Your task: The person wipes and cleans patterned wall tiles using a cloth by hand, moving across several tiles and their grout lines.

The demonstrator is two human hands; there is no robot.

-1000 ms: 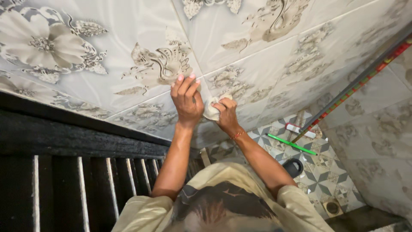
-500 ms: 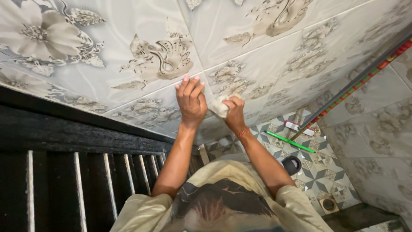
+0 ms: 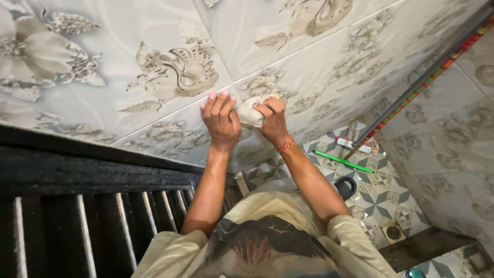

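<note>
Both hands shifted slightly up the floral wall tile (image 3: 154, 62): right hand (image 3: 272, 119) fisted around white cloth (image 3: 248, 110); left hand (image 3: 220, 121) flat, fingers extended, empty.

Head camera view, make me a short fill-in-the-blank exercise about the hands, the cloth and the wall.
1. The right hand grips a pale ____ against the tiled wall.
2. The left hand lies with fingers ____ on the wall.
3. The stick on the floor is coloured ____.

Missing words: cloth; spread; green
</note>
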